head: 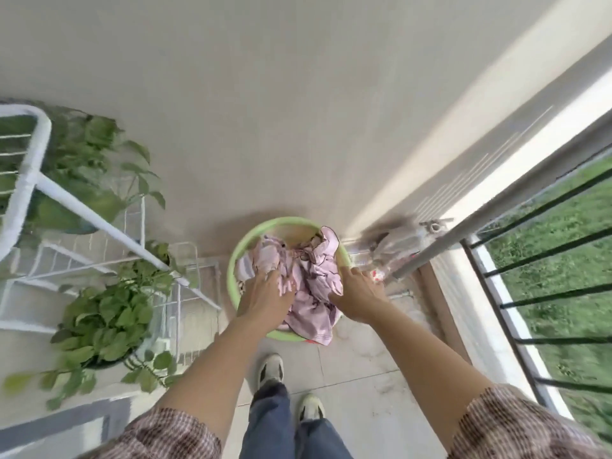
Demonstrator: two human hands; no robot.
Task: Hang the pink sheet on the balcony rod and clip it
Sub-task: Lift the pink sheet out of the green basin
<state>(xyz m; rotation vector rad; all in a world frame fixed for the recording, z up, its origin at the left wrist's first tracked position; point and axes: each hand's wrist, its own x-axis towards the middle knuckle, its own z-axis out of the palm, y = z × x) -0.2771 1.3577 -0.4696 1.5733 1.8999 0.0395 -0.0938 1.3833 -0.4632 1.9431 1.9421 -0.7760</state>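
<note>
Left hand is sunk fingers-down into the crumpled pink sheet, apparently bunching cloth; right hand rests at the green basin's right rim, its grip hidden. The sheet fills the basin, spilling over the near rim. Soft, limp, probably damp-heavy: find a hem and lift toward the rod.

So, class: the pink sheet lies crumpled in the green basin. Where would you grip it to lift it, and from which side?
Probably from above, at the raised folds of the pink sheet where the left hand and right hand already rest, since the green basin wall blocks its sides.
</note>
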